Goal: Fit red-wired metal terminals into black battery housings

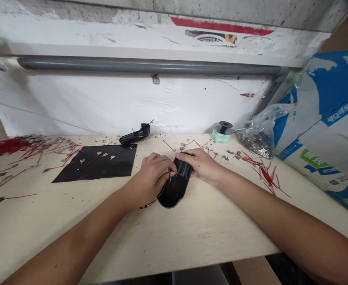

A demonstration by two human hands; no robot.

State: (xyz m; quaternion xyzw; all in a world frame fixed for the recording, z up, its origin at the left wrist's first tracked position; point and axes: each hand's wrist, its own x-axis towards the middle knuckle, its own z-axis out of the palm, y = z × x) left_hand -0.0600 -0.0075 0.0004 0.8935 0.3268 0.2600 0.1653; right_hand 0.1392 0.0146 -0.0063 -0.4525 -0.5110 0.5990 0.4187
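A black plastic housing (174,192) with a rounded near end and a ribbed battery bay lies tilted on the table, under both hands. My right hand (202,164) grips its far end from the right, thumb across the top. My left hand (157,170) is closed in a pinch at the housing's left edge, where thin red and black wires (152,203) come out below the fingers. The wires' dark tips hang over the table to the left. The fingertips hide the exact spot where the wires meet the housing.
A second black housing (135,135) with wires stands behind a black sheet (96,162) holding small metal tabs. Red wires (6,148) pile up at left; more red wires (267,176) lie right. A tape roll (221,134), a bag of metal parts (259,138) and a blue-white box (325,130) stand behind.
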